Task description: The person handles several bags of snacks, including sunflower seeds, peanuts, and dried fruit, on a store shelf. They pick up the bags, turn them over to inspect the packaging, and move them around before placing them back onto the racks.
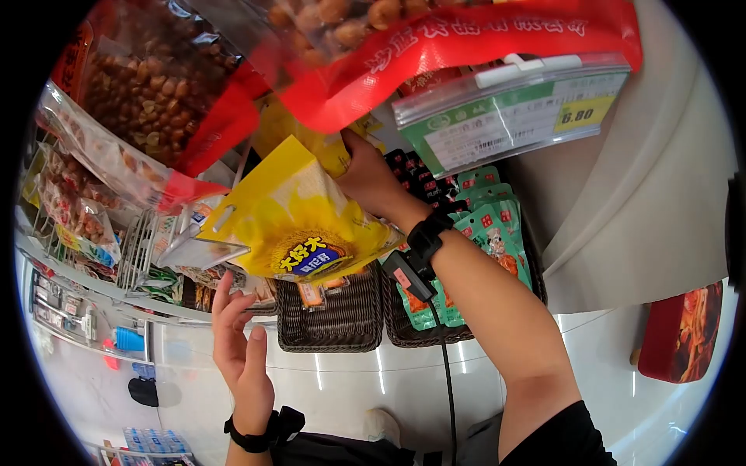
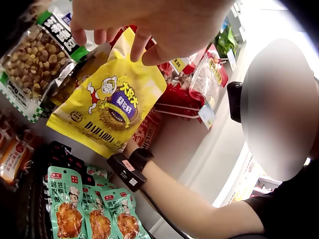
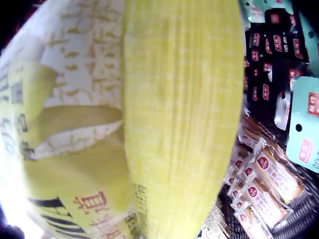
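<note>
A yellow snack bag (image 1: 318,225) stands tilted in the middle of the head view, its printed front also showing in the left wrist view. My right hand (image 1: 381,182) is behind this bag, near a second yellow bag (image 1: 307,136); its fingertips are hidden. Close yellow packaging (image 3: 179,99) fills much of the right wrist view. Below the front bag, my left hand (image 1: 245,357) is raised with its fingers apart and relaxed, holding nothing. In the left wrist view, that hand (image 2: 154,25) is above the yellow bag (image 2: 112,94).
Red-edged nut bags (image 1: 155,101) and a price tag (image 1: 513,116) hang overhead. Dark wicker baskets (image 1: 330,330) are below, one with green packets (image 1: 505,233). A pale column (image 1: 645,179) stands at the right, near a red box (image 1: 684,334). Metal racks are at the left.
</note>
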{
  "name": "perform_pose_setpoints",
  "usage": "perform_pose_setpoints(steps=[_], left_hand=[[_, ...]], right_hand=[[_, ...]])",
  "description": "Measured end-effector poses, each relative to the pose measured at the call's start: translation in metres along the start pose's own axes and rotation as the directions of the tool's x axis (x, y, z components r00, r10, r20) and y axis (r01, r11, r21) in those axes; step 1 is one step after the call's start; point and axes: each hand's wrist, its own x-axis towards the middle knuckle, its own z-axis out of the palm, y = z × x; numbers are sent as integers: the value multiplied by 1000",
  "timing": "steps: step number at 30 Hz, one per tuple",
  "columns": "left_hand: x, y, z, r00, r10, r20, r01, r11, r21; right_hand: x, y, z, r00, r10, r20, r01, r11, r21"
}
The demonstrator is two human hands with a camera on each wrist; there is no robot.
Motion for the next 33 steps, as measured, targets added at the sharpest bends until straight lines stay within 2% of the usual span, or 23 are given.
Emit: perform_pose_setpoints(steps=[1,4,8,10,11,13,14,16,20,22,28,33], left_hand=[[1,-3,1,1000,3,-2,-3,1000,-1],[4,-12,1,999,-23,23,23,1000,-5],[5,-24,2,996,-68,54,69,998,-11],[7,-29,1,996,-70,63,69,997,19],[7,-31,1,995,-73,63,72,997,18],[6,-33,2,995,-80,65,80,997,-3],[6,-33,2,994,-85,63,85,996,-1],[6,-32,2,993,-85,82,85,996,5],[6,-33,1,994,-67,83,66,998,14],[6,-31,1,993,-98,73,101,994,-46],[7,-30,3,994,-74,79,79,995,-63],[6,-31,5,995,-76,70,81,994,-76]], right_hand=[[0,4,0,1000,25,4,-25,997,75],[1,9,3,999,-48,-13,48,997,57],[-5,-8,-3,999,-39,2,39,998,51],[-7,-12,-7,998,-51,42,57,984,-171],[-9,-14,-9,998,-48,43,55,984,-172],[-12,-14,-10,981,-189,36,192,970,-149],[-14,-14,-11,982,-185,39,188,971,-146],[-18,-18,-16,994,-62,94,75,988,-136],[-24,-27,-23,989,-59,135,79,986,-148],[-26,-34,-26,980,-44,194,80,980,-182],[-30,-33,-26,979,-70,189,112,969,-220],[-32,-26,-26,978,-33,208,87,963,-255]])
